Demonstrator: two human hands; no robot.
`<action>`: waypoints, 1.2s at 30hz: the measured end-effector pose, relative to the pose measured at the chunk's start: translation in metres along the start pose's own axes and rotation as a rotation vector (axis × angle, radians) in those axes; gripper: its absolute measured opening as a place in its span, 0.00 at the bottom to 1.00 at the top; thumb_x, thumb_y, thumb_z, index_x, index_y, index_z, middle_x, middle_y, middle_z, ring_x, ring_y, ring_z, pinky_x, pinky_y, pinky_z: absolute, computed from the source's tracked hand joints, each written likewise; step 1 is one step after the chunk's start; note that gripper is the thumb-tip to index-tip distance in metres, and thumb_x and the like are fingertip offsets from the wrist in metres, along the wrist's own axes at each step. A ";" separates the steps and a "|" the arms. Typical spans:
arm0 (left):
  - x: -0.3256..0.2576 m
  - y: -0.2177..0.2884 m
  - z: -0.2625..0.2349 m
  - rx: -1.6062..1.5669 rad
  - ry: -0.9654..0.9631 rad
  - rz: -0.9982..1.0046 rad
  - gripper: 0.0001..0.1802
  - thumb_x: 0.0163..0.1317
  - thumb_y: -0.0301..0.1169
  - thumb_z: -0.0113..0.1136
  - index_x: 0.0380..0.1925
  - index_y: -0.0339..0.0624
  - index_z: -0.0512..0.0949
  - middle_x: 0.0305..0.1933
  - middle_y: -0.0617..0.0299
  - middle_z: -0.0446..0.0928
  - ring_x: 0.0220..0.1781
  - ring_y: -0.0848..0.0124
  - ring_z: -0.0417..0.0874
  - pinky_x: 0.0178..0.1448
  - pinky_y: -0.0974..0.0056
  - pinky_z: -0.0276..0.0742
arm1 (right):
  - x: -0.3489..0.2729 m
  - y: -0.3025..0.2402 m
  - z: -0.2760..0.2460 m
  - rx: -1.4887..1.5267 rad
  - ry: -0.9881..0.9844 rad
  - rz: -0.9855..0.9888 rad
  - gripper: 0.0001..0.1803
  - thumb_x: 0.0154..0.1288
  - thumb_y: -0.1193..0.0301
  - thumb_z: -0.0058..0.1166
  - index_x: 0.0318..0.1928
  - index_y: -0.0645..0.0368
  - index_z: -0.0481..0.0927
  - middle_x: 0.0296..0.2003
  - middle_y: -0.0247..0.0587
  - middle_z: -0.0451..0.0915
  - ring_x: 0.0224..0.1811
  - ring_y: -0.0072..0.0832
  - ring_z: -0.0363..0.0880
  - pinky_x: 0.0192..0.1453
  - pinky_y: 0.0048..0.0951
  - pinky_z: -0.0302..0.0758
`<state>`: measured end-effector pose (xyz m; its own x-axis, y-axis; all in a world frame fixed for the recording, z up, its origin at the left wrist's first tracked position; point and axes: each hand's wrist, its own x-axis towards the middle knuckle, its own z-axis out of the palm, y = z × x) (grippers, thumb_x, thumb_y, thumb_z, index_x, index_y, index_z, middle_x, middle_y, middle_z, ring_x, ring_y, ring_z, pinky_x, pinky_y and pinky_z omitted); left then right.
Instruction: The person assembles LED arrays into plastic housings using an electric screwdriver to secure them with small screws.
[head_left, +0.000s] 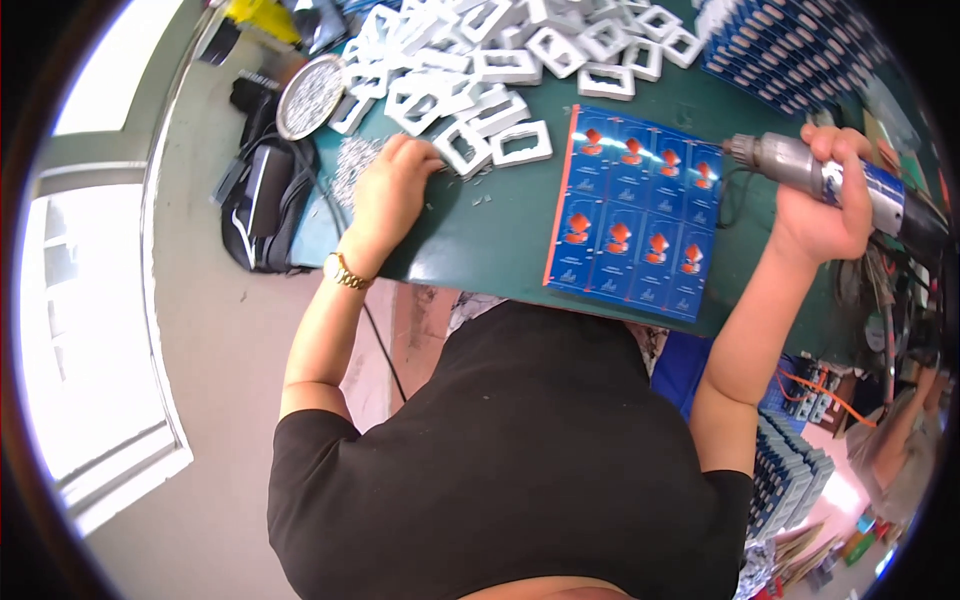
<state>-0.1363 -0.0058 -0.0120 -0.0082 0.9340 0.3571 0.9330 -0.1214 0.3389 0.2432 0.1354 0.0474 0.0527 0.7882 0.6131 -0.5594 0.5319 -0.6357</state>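
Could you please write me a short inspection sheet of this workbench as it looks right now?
Surface: dark green table, bare patch near the front edge.
Job's things: blue sheet of small cards lying flat; power screwdriver; pile of white frames.
Clutter: small bits by the left hand; round mesh disc; stacked blue packs.
Grippers: left hand resting by the frames; right hand gripping the screwdriver.
Cables: thin dark cord near the screwdriver tip.
Surroundings: black bag on the floor, bright window at left.
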 end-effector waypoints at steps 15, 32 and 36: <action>0.090 0.131 0.068 -0.704 -0.140 0.218 0.08 0.56 0.18 0.61 0.37 0.36 0.80 0.36 0.60 0.78 0.33 0.73 0.81 0.38 0.70 0.78 | -0.005 -0.001 0.003 -0.117 0.200 -0.072 0.22 0.53 0.81 0.54 0.51 0.63 0.67 0.27 0.47 0.76 0.28 0.36 0.75 0.39 0.39 0.74; 0.128 0.190 0.115 -0.501 -0.330 0.548 0.07 0.53 0.28 0.65 0.32 0.40 0.82 0.38 0.56 0.76 0.41 0.59 0.79 0.46 0.58 0.75 | 0.022 -0.072 -0.046 -0.635 0.398 -0.813 0.24 0.50 0.83 0.61 0.47 0.72 0.64 0.26 0.50 0.77 0.24 0.33 0.78 0.32 0.36 0.78; 0.134 0.222 0.116 -0.076 -0.355 0.497 0.09 0.49 0.34 0.68 0.29 0.43 0.83 0.39 0.56 0.76 0.46 0.57 0.76 0.49 0.51 0.70 | 0.024 -0.120 -0.053 -0.517 0.720 -0.810 0.07 0.47 0.79 0.58 0.21 0.65 0.72 0.23 0.48 0.76 0.22 0.35 0.77 0.35 0.35 0.75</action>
<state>0.1118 0.1318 0.0104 0.5534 0.8129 0.1814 0.7661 -0.5822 0.2722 0.3548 0.1072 0.1136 0.7784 0.0717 0.6237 0.2392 0.8847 -0.4002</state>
